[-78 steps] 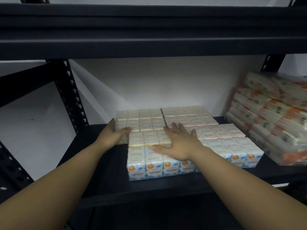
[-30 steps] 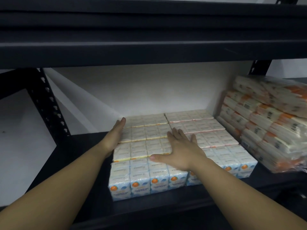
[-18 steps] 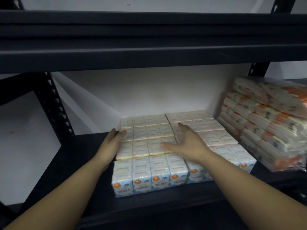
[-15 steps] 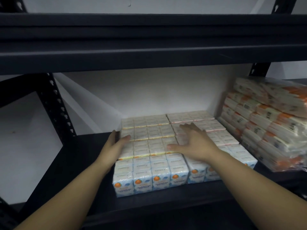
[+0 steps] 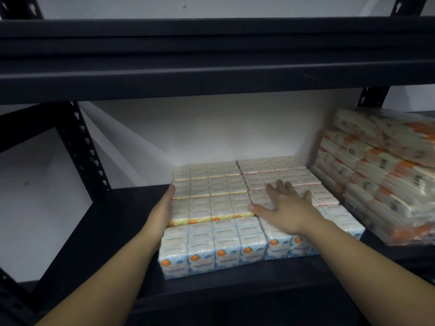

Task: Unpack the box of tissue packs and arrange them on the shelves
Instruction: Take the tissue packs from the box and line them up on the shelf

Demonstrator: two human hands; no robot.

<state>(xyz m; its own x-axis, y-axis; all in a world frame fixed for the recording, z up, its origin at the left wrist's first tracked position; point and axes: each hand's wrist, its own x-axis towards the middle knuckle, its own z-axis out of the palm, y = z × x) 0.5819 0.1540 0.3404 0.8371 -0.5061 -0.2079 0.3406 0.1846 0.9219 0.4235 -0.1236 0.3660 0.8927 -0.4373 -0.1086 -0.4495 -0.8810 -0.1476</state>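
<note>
Tissue packs point(image 5: 235, 205), the small plastic-wrapped bricks with orange dots on pale blue and cream fronts, sit as a flat block on the dark metal shelf board point(image 5: 113, 222), set in 2 columns side by side. Looks like the step in hand is squaring that block up, not placing anything new.

Left hand point(image 5: 162, 212) is flat with straight fingers, edge-on against the block's left side wall, fingertips reaching toward the back rows. It holds nothing, just presses. Right hand point(image 5: 286, 209) lies palm-down and spread on top of the right column, thumb pointing toward the seam between the 2 columns, also gripping nothing.

So relative to the hands: the left column is just right of the left palm and touching it, the right column is directly under the right palm, and the front row of blue packs point(image 5: 211, 250) sits nearer the person than both hands, below the wrists.

How I'd do it well: keep the top hand light so the packs slide instead of buckling, push from the left evenly along the whole side, and close the seam toward the big clear-wrapped bundle of orange-and-white packs point(image 5: 381, 175) standing further right of the right hand. That front row looks a bit proud of the rest, so nudge it back last.
</note>
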